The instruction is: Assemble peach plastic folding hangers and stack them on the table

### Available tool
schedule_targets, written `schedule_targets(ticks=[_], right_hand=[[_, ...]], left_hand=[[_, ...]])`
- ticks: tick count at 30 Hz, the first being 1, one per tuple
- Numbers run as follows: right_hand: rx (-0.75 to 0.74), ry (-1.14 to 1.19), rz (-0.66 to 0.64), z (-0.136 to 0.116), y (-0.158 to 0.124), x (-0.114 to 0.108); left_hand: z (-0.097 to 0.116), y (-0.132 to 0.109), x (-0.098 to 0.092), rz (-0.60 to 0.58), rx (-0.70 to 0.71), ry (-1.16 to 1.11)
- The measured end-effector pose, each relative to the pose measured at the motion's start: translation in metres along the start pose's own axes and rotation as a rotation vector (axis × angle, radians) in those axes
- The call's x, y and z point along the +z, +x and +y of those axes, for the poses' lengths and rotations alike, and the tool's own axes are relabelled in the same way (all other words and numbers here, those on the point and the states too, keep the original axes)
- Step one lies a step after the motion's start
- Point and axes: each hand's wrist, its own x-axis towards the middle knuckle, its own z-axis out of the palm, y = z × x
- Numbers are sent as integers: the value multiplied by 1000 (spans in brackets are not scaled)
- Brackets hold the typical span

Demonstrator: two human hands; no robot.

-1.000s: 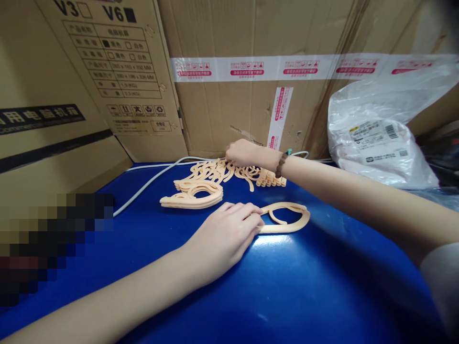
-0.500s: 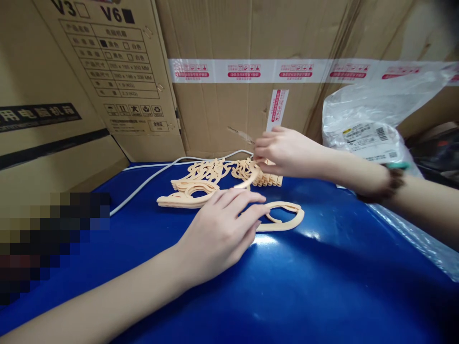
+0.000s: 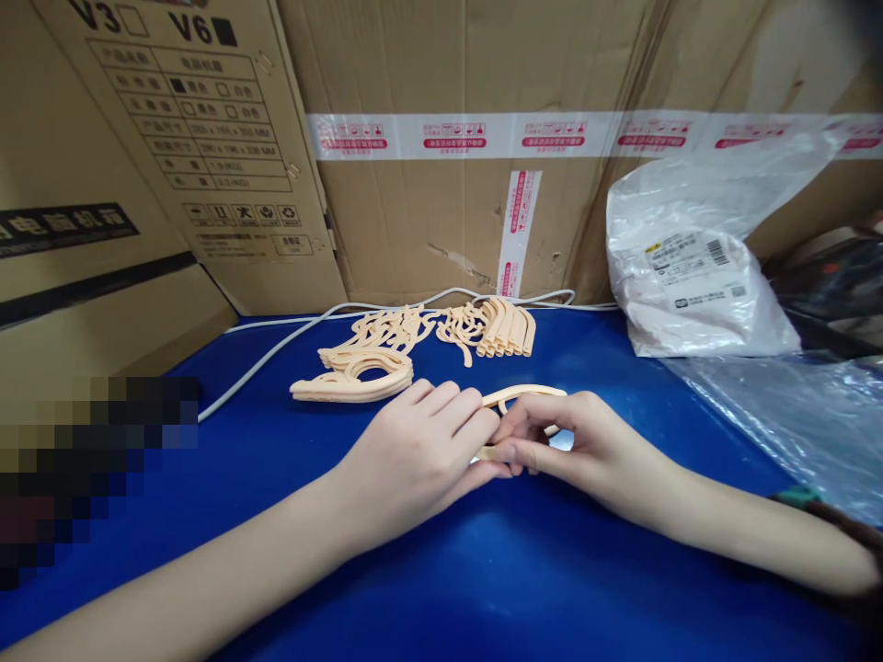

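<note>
Peach plastic frame [image 3: 525,393] is lying on the blue desk [image 3: 586,588], between the 2 hands, with only its far rim showing above the fingers. The left hand [image 3: 420,452] is lying flat and unclenched, its fingertips resting on the frame's left end. The right hand [image 3: 576,443] is curling over the frame and pinching its near edge, touching the left fingertips. Just behind the left hand, a stack [image 3: 353,381] of like frames is sitting apart from it. Farther back, loose pieces [image 3: 400,326] and a bundle [image 3: 509,327] of curved strips are lying beside a white cable [image 3: 269,349]. A bag [image 3: 690,285] and cardboard boxes [image 3: 428,230] are standing behind.
</note>
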Motion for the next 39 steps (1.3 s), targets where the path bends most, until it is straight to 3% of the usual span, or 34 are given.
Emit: schedule_targets(ticks=[3,5,10,13,25,32,39], right_hand=[[4,34,77,2,-3,-3],[-14,-63,143,5,-6,-7],[-282,-677,128,21,-9,-11],[-335,-852,60,27,-8,-7],[-402,-740,-61,22,-12,-3],[-448,-778,-82,22,-12,-2],[-394,-804,-150,24,-14,-4]], left_hand=[[0,0,2,17,-22,2],[-1,-1,2,1,-56,2],[-6,-2,1,-130,-218,-72],[-8,-2,2,-208,-307,-137],[-9,0,9,-355,-467,-317],[-9,-1,10,-365,-473,-331],[-9,0,8,-411,-453,-304]])
